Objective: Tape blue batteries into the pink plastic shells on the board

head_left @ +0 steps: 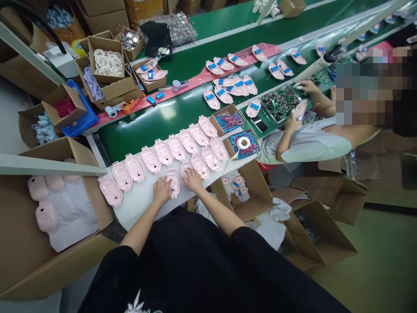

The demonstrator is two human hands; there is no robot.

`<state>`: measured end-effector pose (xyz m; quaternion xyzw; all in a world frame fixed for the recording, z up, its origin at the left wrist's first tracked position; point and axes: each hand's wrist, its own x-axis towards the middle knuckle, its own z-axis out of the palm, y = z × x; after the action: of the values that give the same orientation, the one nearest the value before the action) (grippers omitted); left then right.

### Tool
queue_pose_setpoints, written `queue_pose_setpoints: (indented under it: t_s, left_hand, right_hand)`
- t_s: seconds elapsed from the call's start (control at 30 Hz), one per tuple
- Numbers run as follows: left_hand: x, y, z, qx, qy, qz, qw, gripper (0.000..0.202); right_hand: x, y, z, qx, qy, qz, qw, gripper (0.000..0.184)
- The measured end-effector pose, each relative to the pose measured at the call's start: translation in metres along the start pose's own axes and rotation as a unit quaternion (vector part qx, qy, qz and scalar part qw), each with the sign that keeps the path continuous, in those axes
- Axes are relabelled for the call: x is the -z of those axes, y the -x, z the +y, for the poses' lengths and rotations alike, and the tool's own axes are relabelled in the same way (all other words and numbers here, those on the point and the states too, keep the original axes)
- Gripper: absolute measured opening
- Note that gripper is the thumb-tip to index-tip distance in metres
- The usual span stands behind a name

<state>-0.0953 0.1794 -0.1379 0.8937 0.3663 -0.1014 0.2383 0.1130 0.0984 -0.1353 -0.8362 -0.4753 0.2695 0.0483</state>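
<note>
Two rows of pink plastic shells (163, 152) lie on a white foam sheet (137, 213) in front of me. My left hand (162, 190) rests its fingertips against one pink shell (172, 182) in the near row. My right hand (193, 180) lies with spread fingers over the neighbouring pink shell (185, 168), partly hiding it. Neither hand visibly lifts a shell. The shells are oval with small tabs at their ends, and their undersides are hidden.
A green conveyor belt (169, 108) carries pink shells with blue parts. A co-worker's hand (293, 121) holds a pink shell at right, beside a tray of circuit boards (280, 104). Cardboard boxes (52, 226) stand left and right of me.
</note>
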Motion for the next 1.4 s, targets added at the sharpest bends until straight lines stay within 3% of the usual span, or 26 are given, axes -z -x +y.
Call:
queue_pose_setpoints:
  t_s: [0.17,0.37,0.47,0.57,0.63,0.7,0.8,0.87,0.97,1.07,1.17,1.27,1.33,1.4]
  left_hand:
    - [-0.030,0.010,0.021,0.071,0.025,-0.055,0.996,0.062]
    - [-0.030,-0.014,0.041,0.083,0.060,-0.063,0.993,0.064]
    - [-0.031,-0.010,0.045,0.073,0.073,-0.059,0.993,0.064]
    - [-0.030,0.018,0.039,0.031,0.104,-0.025,0.994,0.061]
    - [-0.026,0.052,0.025,-0.004,0.132,0.011,0.991,0.054]
    - [-0.020,0.094,0.003,0.001,0.152,0.042,0.987,0.044]
    - [-0.003,0.165,-0.042,0.092,0.166,0.087,0.978,0.030]
    - [0.013,0.215,-0.080,0.176,0.169,0.124,0.962,0.028]
    - [0.041,0.282,-0.152,0.299,0.165,0.169,0.925,0.035]
    - [0.069,0.319,-0.249,0.378,0.162,0.181,0.893,0.041]
    - [0.089,0.319,-0.362,0.419,0.168,0.166,0.877,0.043]
    - [0.095,0.293,-0.466,0.448,0.174,0.151,0.864,0.047]
    - [0.093,0.269,-0.519,0.468,0.168,0.151,0.854,0.054]
    - [0.087,0.247,-0.556,0.497,0.151,0.153,0.841,0.063]
  right_hand:
    - [-0.015,0.015,0.027,0.071,0.039,-0.069,0.994,0.054]
    - [-0.008,0.003,0.026,0.086,0.068,-0.076,0.991,0.056]
    - [-0.005,0.005,0.024,0.077,0.075,-0.069,0.992,0.055]
    - [-0.008,0.016,0.020,0.065,0.075,-0.033,0.994,0.053]
    - [-0.015,0.029,0.012,0.057,0.066,-0.005,0.996,0.048]
    - [-0.027,0.040,0.002,0.071,0.046,0.010,0.996,0.043]
    - [-0.047,0.045,-0.023,0.132,-0.011,0.005,0.991,0.035]
    - [-0.056,0.043,-0.053,0.179,-0.059,-0.022,0.982,0.033]
    - [-0.061,0.038,-0.120,0.234,-0.109,-0.096,0.961,0.037]
    - [-0.060,0.031,-0.208,0.297,-0.108,-0.158,0.935,0.047]
    - [-0.069,0.023,-0.311,0.368,-0.089,-0.189,0.906,0.050]
    - [-0.105,0.009,-0.418,0.400,-0.028,-0.233,0.886,0.032]
    - [-0.143,-0.009,-0.479,0.384,0.026,-0.266,0.884,0.029]
    - [-0.182,-0.037,-0.521,0.340,0.060,-0.272,0.898,0.042]
